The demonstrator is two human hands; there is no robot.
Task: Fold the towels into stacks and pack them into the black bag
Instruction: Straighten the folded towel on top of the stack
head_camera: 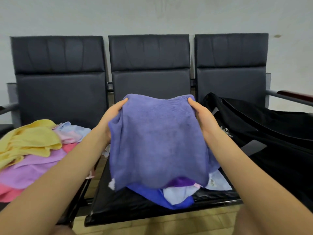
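Observation:
A blue-violet towel (157, 141) hangs in the air over the middle seat. My left hand (111, 116) grips its upper left edge, thumb on top, and my right hand (202, 116) grips its upper right edge. Under it on the seat lie a royal blue towel (152, 196), a purple one (182, 182) and pale blue ones (179, 194). The black bag (264, 133) lies on the right seat, with white lettering on its side. A loose heap of yellow (28, 141), lilac (33, 168), pink and pale towels covers the left seat.
Three dark padded chairs (149, 65) stand in a row against a pale wall. The middle seat's front edge (152, 216) faces me. A wood-topped armrest (294, 95) juts out at the far right. The floor below is tan.

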